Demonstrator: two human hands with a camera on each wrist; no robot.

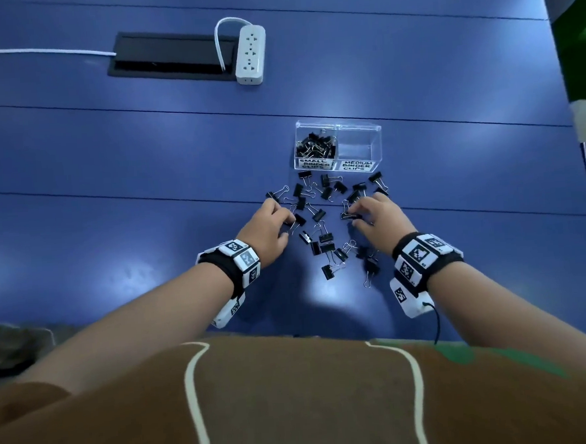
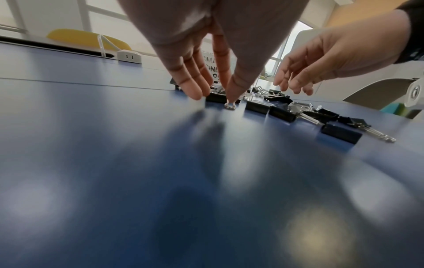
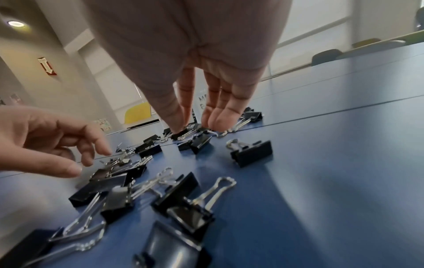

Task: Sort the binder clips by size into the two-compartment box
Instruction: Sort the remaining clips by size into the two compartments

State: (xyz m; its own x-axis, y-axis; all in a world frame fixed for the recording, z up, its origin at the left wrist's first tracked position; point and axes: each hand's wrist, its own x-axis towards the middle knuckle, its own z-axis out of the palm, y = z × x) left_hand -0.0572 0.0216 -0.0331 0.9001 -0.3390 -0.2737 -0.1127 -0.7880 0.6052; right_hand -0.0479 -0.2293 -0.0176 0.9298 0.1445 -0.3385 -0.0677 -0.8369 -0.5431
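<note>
A clear two-compartment box (image 1: pixel 375 129) stands on the blue table. Its left half, labelled small, holds a heap of small black clips (image 1: pixel 315 145); the right half, labelled medium, holds none. Several black binder clips (image 1: pixel 327 237) lie scattered between the box and me. My left hand (image 1: pixel 286 227) reaches down with thumb and fingers apart; the thumb tip touches the wire handle of one clip (image 2: pixel 230 106). My right hand (image 1: pixel 352 217) pinches a clip (image 3: pixel 181 135) between thumb and forefinger; that clip still lies on the table.
A white power strip (image 1: pixel 250 54) and a black cable hatch (image 1: pixel 171 54) sit at the far side of the table (image 1: pixel 111 198), with a white cable (image 1: pixel 34 52) running left. The table's near edge is against my body. Something green (image 1: pixel 579 50) stands at the far right.
</note>
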